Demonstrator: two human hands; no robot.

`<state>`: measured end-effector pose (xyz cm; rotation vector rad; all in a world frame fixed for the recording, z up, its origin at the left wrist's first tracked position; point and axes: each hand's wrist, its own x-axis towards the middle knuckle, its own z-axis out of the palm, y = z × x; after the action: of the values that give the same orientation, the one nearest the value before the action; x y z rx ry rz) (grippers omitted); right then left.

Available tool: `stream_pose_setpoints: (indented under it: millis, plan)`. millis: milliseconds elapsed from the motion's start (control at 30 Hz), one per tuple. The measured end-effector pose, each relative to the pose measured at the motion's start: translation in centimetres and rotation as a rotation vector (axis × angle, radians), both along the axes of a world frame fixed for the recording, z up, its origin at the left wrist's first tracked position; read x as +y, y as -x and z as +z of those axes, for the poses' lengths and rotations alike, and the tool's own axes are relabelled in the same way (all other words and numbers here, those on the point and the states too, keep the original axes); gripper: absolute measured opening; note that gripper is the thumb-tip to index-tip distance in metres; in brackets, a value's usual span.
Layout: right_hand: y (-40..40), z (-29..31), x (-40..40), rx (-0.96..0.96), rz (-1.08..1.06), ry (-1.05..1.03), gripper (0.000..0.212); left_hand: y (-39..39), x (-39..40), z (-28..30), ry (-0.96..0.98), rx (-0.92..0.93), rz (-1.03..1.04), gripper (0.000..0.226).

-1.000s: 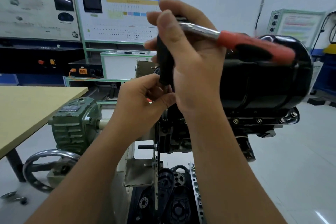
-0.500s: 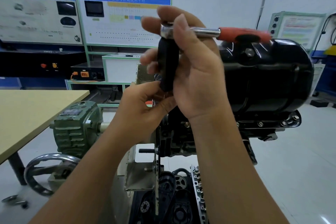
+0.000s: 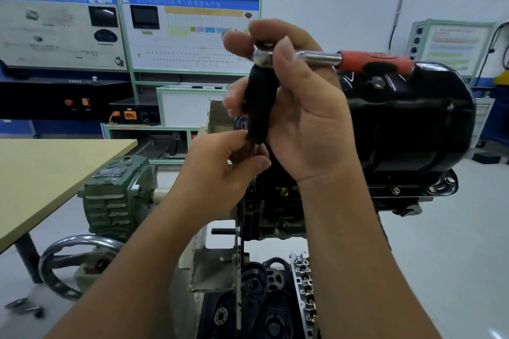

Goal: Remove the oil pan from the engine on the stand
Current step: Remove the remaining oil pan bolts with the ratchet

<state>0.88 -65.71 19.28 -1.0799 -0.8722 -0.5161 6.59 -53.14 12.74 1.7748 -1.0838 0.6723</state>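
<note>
Oil pan [image 3: 407, 124] removal has us busy with the tool first. Our right hand [image 3: 305, 118] has its fingers [image 3: 239, 38] curled round the ratchet [image 3: 325, 58] head and the black socket [image 3: 260, 107] hanging from it, held upright in front of us so the lower end is reachable. Our left hand [image 3: 220, 170] pinches at that lower end; what it holds there is hidden, perhaps a bolt being picked out. Just behind, the pan sits on top of the inverted engine [image 3: 278, 209] on the stand [image 3: 214, 270]: glossy black, rounded, its flange [image 3: 413, 190] apparently bolted along the right edge. Well to the left stands the desk [image 3: 46, 170].
</note>
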Motion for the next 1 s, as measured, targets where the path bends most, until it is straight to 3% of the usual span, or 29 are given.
stream_pose_setpoints:
  millis: [167, 233, 367, 433, 567, 633, 733, 800, 1000]
  plan:
    - [-0.8, 0.0, 1.0, -0.267, -0.528, 0.010, 0.018, 0.4, -0.7, 0.1, 0.107, -0.014, 0.057, 0.022]
    - [-0.8, -0.1, 0.9, -0.201, -0.447, -0.011, 0.015, 0.3, -0.4, 0.3, 0.089, -0.022, 0.008, 0.019]
    - [0.2, 0.0, 0.3, 0.034, -0.053, -0.024, 0.017, 0.2, 0.0, 0.2, 0.089, -0.005, -0.069, 0.019]
    - [0.2, 0.1, 0.5, -0.021, -0.106, 0.007, 0.014, 0.2, -0.1, 0.1, 0.113, 0.031, -0.050, 0.017]
    - [-0.8, -0.1, 1.5, -0.258, -0.539, 0.031, 0.018, 0.2, -0.5, 0.3, 0.158, 0.009, 0.005, 0.015]
    - [-0.9, -0.2, 1.6, -0.216, -0.473, 0.008, 0.018, 0.1, -0.3, 0.5, 0.154, 0.014, -0.026, 0.017]
    - [-0.3, -0.2, 1.0, -0.019, -0.107, -0.018, 0.019, 0.2, 0.2, 0.6, 0.049, 0.050, -0.127, 0.023]
    - [-0.2, -0.3, 0.6, -0.013, -0.050, 0.012, 0.019, 0.1, 0.4, 0.4, 0.029, 0.064, -0.123, 0.020]
    - [-1.1, -0.3, 1.4, -0.255, -0.511, -0.005, 0.022, -0.1, -0.3, 0.2, 0.137, 0.018, -0.028, 0.013]
